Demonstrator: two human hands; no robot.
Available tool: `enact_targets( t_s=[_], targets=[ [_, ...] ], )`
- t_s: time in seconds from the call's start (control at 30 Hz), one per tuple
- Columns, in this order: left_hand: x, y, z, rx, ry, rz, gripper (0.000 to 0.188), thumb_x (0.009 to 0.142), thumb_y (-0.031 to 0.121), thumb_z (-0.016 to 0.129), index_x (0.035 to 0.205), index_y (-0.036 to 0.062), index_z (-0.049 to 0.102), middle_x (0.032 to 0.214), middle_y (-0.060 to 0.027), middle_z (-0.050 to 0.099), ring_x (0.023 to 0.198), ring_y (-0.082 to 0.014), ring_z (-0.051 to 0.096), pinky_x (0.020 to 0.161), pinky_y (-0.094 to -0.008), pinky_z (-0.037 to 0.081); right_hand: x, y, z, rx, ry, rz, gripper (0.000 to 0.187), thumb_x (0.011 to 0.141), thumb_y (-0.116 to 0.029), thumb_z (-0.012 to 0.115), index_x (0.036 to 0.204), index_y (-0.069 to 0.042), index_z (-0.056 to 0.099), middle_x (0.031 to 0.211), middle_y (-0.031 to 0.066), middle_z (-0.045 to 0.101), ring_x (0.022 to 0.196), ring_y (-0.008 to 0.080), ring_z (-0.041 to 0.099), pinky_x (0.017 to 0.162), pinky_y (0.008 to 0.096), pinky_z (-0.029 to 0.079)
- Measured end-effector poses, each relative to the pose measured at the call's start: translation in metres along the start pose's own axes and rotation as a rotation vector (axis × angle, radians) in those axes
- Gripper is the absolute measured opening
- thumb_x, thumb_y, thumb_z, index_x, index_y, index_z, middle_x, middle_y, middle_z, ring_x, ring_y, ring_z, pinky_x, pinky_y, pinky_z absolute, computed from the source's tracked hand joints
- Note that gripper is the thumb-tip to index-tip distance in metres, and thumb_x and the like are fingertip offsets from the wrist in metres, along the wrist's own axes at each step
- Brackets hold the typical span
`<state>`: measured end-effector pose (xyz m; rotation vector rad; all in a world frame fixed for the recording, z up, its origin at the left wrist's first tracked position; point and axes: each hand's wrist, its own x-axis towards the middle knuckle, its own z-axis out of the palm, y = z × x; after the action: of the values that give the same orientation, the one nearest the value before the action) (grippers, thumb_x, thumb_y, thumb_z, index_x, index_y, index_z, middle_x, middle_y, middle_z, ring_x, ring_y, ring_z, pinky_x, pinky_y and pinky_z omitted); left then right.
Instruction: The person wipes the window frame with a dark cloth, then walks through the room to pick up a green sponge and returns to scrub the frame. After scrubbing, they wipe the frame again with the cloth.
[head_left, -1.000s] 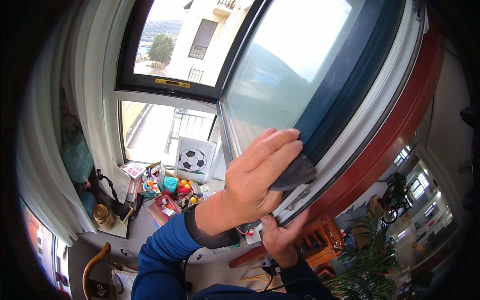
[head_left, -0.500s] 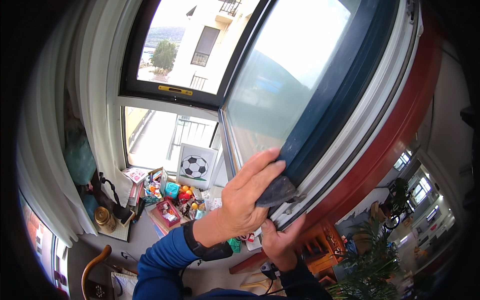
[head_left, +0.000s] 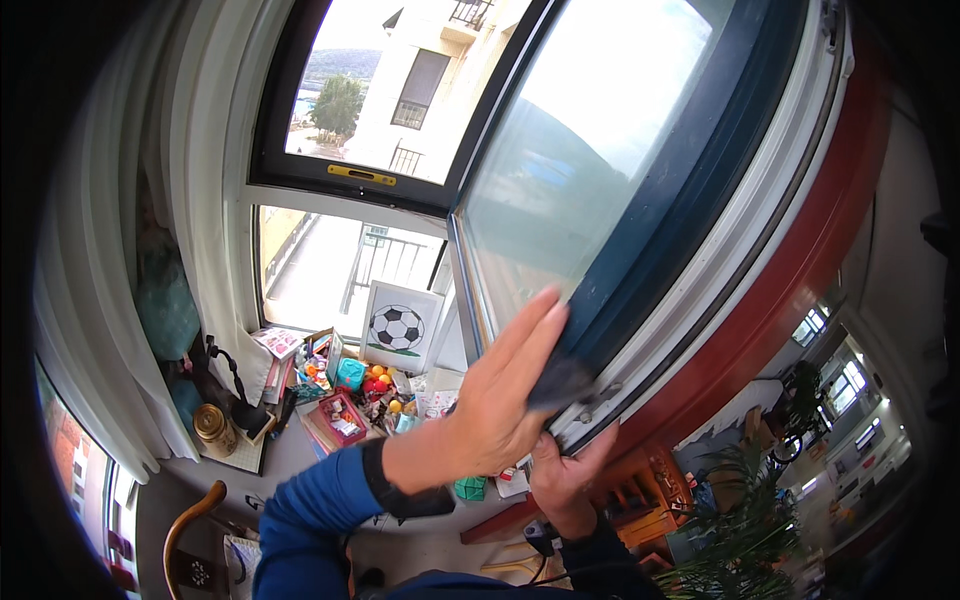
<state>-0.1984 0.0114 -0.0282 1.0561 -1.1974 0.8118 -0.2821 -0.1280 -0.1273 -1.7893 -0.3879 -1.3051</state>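
Note:
An opened window sash (head_left: pixel 650 255) with a dark blue frame and a pale glass pane slants across the middle. My left hand (head_left: pixel 500 405) lies along its lower corner, fingers stretched out together over the frame and the glass edge. Between this hand and the frame is a dark grey cloth (head_left: pixel 560 385), blurred by motion. A dark band (head_left: pixel 375 467) circles my left wrist. Below it, my right hand (head_left: pixel 565 480) grips the bottom end of the sash, thumb on the near side. Its other fingers are partly hidden behind the edge. A small metal fitting (head_left: pixel 598 402) sits beside the cloth.
A cluttered desk holds a soccer-ball picture (head_left: pixel 400 330), a pink box (head_left: pixel 342 418), a gold jar (head_left: pixel 212 428) and toys. White curtains (head_left: pixel 200 200) hang left. A wooden chair (head_left: pixel 195 515) stands below. A red curved beam (head_left: pixel 770 310) and a plant (head_left: pixel 735 530) are right.
The view has shifted slightly, so the scene sits a little farther right. My left fingers have straightened and the cloth has moved a little along the frame. My right hand keeps its grip.

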Motion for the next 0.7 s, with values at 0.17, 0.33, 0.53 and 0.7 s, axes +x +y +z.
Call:
enact_targets(
  t_s=[0.17,0.33,0.53,0.7],
  targets=[
    [0.104,-0.017,0.026,-0.015,0.104,0.225,0.064,0.088,0.001,0.063,0.148,0.0002,0.043,0.147,-0.0305,0.045,0.132,-0.0485,0.049,0.109,-0.0368,0.042,-0.001,-0.002,0.002,0.025,0.031,0.026,0.094,0.087,-0.001,0.073,0.155,0.007,0.008,0.151,0.0248,0.032,0.136,0.0334,0.040,0.114,0.0436,0.034],
    [-0.011,-0.009,0.003,0.063,-0.053,0.071,0.063,0.085,0.002,0.069,0.142,-0.0091,0.046,0.147,-0.0330,0.043,0.132,-0.0462,0.050,0.110,-0.0422,0.042,0.001,0.001,-0.001,0.005,0.000,-0.026,0.094,0.089,-0.006,0.074,0.155,0.007,0.009,0.149,0.0241,0.034,0.134,0.0314,0.043,0.112,0.0420,0.036],
    [0.006,-0.004,0.007,0.012,-0.044,0.035,0.058,0.086,0.002,0.067,0.139,-0.0104,0.049,0.146,-0.0320,0.044,0.132,-0.0477,0.049,0.110,-0.0442,0.040,0.001,-0.001,0.003,0.067,-0.010,-0.057,0.084,0.096,-0.013,0.066,0.154,0.010,0.009,0.149,0.0245,0.037,0.133,0.0316,0.044,0.111,0.0417,0.038],
    [0.050,-0.008,0.016,0.014,0.003,0.167,0.057,0.091,0.008,0.068,0.142,-0.0065,0.047,0.149,-0.0332,0.042,0.136,-0.0464,0.047,0.112,-0.0412,0.039,-0.001,0.000,-0.001,0.065,-0.003,0.000,0.079,0.098,-0.014,0.060,0.155,0.010,0.010,0.154,0.0259,0.030,0.138,0.0326,0.038,0.115,0.0434,0.031]
  ],
)
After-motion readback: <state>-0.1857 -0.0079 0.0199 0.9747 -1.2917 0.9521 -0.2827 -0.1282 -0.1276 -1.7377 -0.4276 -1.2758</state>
